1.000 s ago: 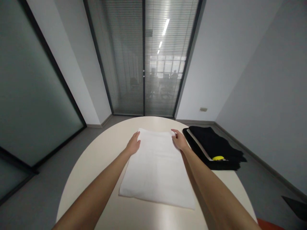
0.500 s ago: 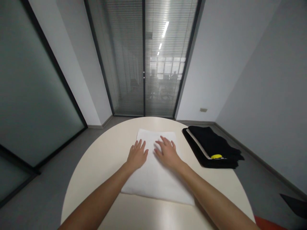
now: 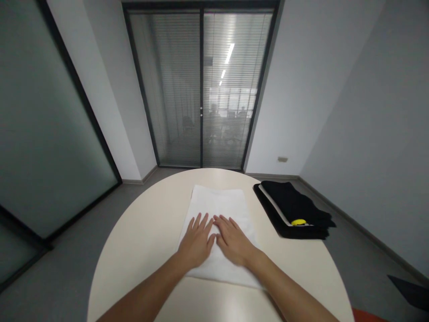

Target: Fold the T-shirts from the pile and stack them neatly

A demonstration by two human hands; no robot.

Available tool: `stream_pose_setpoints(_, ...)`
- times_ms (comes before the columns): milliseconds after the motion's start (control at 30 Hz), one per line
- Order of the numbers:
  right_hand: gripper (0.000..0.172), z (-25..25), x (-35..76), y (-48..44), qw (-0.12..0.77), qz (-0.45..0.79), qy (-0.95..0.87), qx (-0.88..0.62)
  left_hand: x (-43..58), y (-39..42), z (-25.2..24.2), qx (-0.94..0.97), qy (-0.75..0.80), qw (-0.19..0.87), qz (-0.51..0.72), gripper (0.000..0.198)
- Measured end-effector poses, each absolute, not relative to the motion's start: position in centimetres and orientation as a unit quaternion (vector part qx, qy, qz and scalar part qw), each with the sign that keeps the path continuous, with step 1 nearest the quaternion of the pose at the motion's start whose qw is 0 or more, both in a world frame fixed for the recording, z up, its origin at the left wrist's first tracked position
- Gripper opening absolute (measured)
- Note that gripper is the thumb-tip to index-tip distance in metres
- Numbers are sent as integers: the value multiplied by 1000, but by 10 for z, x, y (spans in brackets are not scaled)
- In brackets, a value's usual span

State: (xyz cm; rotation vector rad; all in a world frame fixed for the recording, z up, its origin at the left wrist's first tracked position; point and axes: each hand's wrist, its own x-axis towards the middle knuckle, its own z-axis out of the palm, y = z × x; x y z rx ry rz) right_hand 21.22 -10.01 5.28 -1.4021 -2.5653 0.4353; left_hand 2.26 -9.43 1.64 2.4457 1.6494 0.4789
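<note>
Round table (image 3: 130,255): pale, smooth-topped, spreading out beneath and on both sides of the left hand (image 3: 196,243) and right hand (image 3: 234,241), with a bright patch of glare nearer the person than either.
Glass door (image 3: 174,89): straight ahead past the fingertips, dark-framed, with horizontal blinds over both panes; blurred lights glow through the right pane.
Frosted panel (image 3: 50,120): well off to the left of the left hand, edged in black.
White cloth (image 3: 219,201): directly under both hands on the tabletop, lying flat; its far edge runs beyond the fingertips, its near edge on the person's side of the palms.
Left hand: palm down on the cloth, fingers straight and fanned apart, gripping nothing.
Right hand: also palm down on the cloth, fingers stretched out and slightly angled inward, with nothing in its grasp.
Gap between them: very narrow; I can't tell whether the index fingertips touch.
Dark folded pile (image 3: 295,201): right of the right hand, well clear of it, with a pale layer (image 3: 274,205) showing along the side nearest that hand.
Yellow item (image 3: 298,222): on the pile's near side, too small to identify.
Wall plate (image 3: 282,159): far beyond the right hand, low on the wall.
</note>
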Motion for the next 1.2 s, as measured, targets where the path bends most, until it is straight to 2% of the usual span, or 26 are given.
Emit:
stream_pose_setpoints(233,60,43,223,-92,95,97,-798,-588,19,-93,10,786,598,60,148,63)
stream_pose_setpoints(700,69,37,248,-40,78,81,-733,-671,-5,-29,1,732,664,86,129,73)
stream_pose_setpoints(933,72,25,251,8,71,87,-682,-723,-7,10,6,739,654,60,154,68)
stream_pose_setpoints(1100,74,19,256,38,76,86,-663,-740,-13,46,18,724,659,106,172,66)
stream_pose_setpoints(1200,68,23,264,50,93,64,-654,-748,-19,73,21,705,672,138,181,65)
